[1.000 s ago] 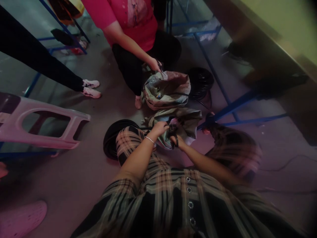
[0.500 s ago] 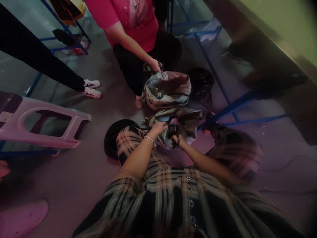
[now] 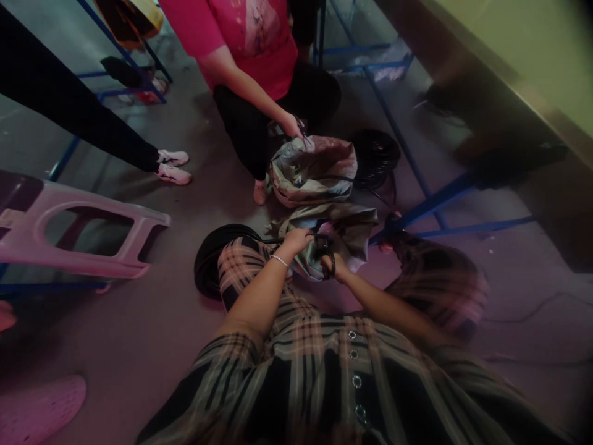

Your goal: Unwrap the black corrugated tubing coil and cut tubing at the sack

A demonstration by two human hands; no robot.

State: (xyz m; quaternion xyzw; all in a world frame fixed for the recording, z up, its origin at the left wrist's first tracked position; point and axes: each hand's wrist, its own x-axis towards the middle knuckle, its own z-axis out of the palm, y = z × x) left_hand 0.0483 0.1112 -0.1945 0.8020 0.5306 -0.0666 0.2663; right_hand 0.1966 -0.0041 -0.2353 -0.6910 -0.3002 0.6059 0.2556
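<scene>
- Our left hand, with a thin bracelet at the wrist, is clenched around a thin black cable, its fingers closed over the line.
- Our right hand is grasping black-handled scissors, its fingers through the loop; the blades are hidden.
- Both hands are just above a crumpled grey-green sack on the concrete floor.
- The cable runs back to a black cable coil, partly behind our plaid knee.
- Beyond lies a second, open sack, beside another black cable coil.
- A co-worker in a pink shirt squats there, one hand holding small dark scissors at that sack's rim.
- A pink plastic stool lies on its side to the left.
</scene>
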